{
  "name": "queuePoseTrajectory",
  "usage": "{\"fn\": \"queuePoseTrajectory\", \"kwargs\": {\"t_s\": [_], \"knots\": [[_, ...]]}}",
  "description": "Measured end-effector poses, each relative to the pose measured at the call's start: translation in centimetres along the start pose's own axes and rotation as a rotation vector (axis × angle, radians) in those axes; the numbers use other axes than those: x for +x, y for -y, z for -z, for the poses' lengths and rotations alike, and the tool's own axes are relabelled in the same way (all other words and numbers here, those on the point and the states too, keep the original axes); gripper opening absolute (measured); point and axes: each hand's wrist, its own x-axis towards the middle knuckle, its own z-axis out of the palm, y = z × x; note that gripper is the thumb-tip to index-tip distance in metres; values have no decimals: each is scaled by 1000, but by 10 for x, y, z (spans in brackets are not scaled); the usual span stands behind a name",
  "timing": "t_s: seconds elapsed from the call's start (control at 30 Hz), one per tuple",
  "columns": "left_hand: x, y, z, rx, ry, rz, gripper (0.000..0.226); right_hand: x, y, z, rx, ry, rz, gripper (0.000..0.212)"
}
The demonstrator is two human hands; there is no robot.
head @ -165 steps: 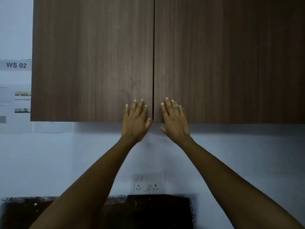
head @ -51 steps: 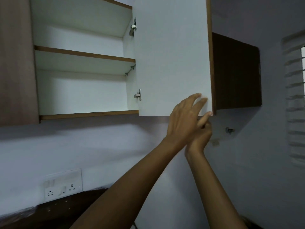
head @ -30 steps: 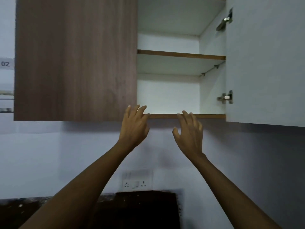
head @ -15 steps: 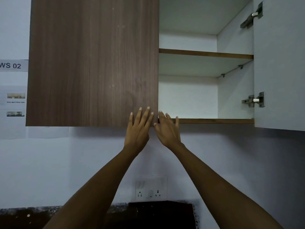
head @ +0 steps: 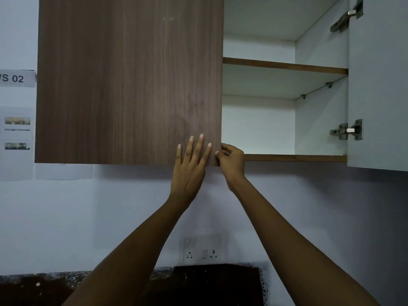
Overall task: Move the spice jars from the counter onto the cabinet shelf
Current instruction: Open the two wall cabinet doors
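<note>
The left hand [head: 189, 168] lies flat, fingers spread, on the closed door [head: 130, 80]; the right hand [head: 231, 160] pinches its edge (lower corner).

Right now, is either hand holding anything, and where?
The right hand pinches the closed left door at its lower right edge. The left hand lies flat on it, holding nothing.

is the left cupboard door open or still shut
Shut. The left door lies flush across its half; the right hand grips its free edge, and the left hand lies flat on it.

socket [head: 203, 249] below cabinet [head: 130, 80] (counter [head: 216, 283] beneath)
</note>
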Motion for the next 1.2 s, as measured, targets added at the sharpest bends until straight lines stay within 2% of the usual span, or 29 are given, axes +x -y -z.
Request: {"fn": "queuePoseTrajectory", "kwargs": {"t_s": [0.17,0.6,0.7,0.83,1.0,1.1,1.2], "knots": [[-1,-7,25,-39,-43,9,75,-22,19,12,103,-20,0,34],[-8,-11,127,-181,-80,37,77,-94,77,31,101,-73,23,35],[-16,-10,155,-241,-84,79,78,-117,94,33,97,-75,47,33],[-27,-4,194,-307,-106,139,63,-149,120,34,93,-74,87,33],[-40,13,236,-320,-174,174,55,-187,149,28,98,-86,132,32],[-49,25,266,-397,-214,207,57,-214,167,19,124,-98,194,27],[-60,39,299,-553,-196,331,61,-239,184,3,167,-106,268,21]]}}
